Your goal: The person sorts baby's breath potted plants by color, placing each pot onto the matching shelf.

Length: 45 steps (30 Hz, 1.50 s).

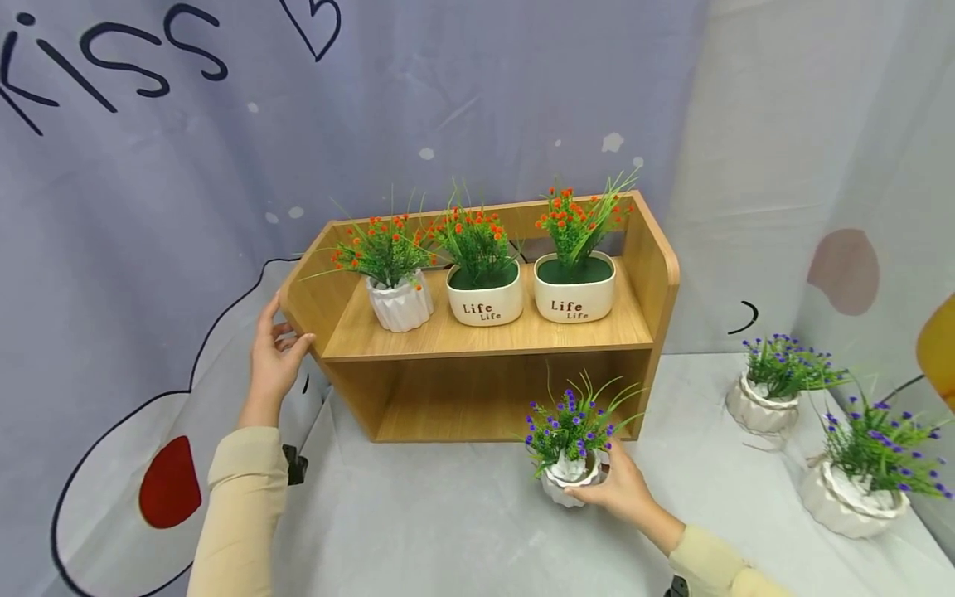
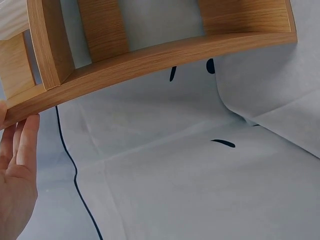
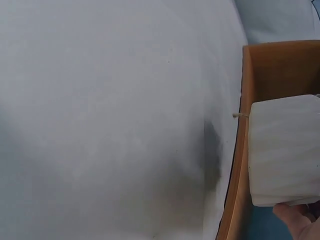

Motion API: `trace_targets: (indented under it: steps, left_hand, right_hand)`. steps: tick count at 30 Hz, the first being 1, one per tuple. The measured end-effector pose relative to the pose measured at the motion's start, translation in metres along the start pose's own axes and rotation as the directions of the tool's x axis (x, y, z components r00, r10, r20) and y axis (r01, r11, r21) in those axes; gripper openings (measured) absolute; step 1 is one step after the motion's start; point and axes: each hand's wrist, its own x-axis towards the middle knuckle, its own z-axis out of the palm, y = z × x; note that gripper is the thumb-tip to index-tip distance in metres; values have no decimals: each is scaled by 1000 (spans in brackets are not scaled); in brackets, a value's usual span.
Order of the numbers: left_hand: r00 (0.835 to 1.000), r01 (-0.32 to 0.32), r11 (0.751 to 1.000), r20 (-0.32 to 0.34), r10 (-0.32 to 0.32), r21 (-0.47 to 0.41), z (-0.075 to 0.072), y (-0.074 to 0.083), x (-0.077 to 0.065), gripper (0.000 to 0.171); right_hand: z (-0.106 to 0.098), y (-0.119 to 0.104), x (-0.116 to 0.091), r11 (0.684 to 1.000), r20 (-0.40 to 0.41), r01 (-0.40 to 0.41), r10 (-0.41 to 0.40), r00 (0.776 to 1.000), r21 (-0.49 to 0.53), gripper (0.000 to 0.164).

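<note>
Pots (image 1: 485, 297) lettered "Life", left hand (image 1: 273, 356) gripping shelf (image 1: 462, 402), right hand (image 1: 622, 491) pinching purple-flowered pot (image 1: 562, 487), curtain (image 1: 477, 108) reading "kiss"

Across the upper part of the left wrist view, a wooden shelf (image 2: 150, 56) is being held at its near-left end by the left hand (image 2: 19, 172), its side being touched by the fingertips. A pale cloth (image 2: 175, 195) is being crossed by dark lines and short strokes. A whitish object (image 2: 12, 17) is being cropped at the upper left corner.
</note>
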Motion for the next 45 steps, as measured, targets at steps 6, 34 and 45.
trace_targets:
  steps: [6,34,45]
  left_hand:
    - [1000,-3,1000,-11,3,-10,0,-1,0,77]
    - [999,33,999,20,-33,-3,-2,13,-4,76]
    - [1000,23,1000,-1,-23,-10,0,-1,0,76]
  right_hand:
    - [13,-1,11,1000,-6,-2,2,1000,-6,107]
    - [43,20,70,998,-49,-54,55,997,12,83]
    - [41,25,83,998,23,-6,5,1000,67,84]
